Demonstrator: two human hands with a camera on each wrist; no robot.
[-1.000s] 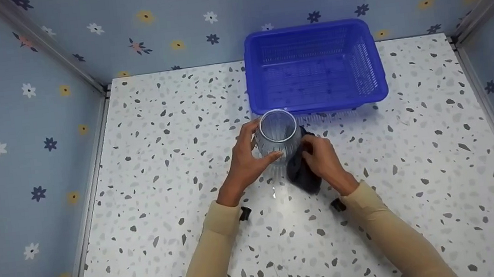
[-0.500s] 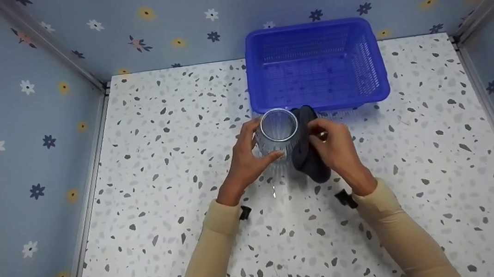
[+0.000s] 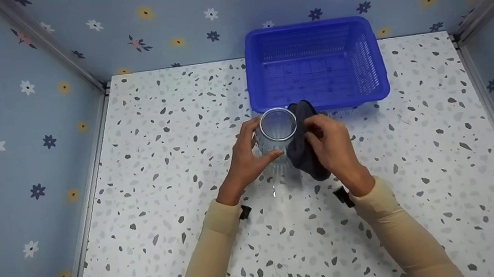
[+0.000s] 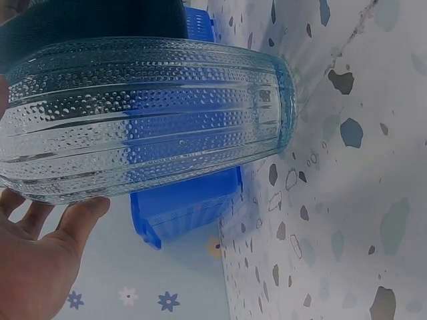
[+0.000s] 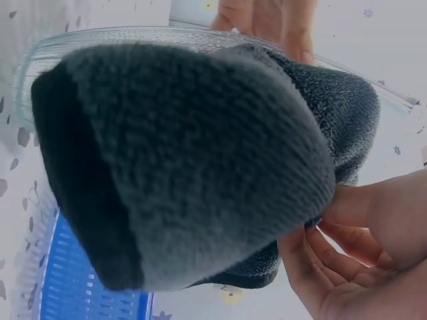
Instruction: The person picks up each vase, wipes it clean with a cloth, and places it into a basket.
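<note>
A clear ribbed glass vase with a dotted texture stands upright on the speckled table, its round mouth facing up. My left hand holds it from the left, thumb across the near side and fingers around the far side. In the left wrist view the glass shows its narrower base on the table. My right hand pinches a dark grey fuzzy cloth close against the glass's right side. Seen from the right wrist, the folded cloth covers much of the glass and has a black edge band.
Just behind the glass, a blue plastic basket with slotted walls stands against the flowered back wall. Flowered panels also rise at the left and right of the speckled tabletop.
My right hand has lifted the cloth away and up along the glass's right side, shifting it slightly right and toward the basket. The left hand and the glass have stayed put.
</note>
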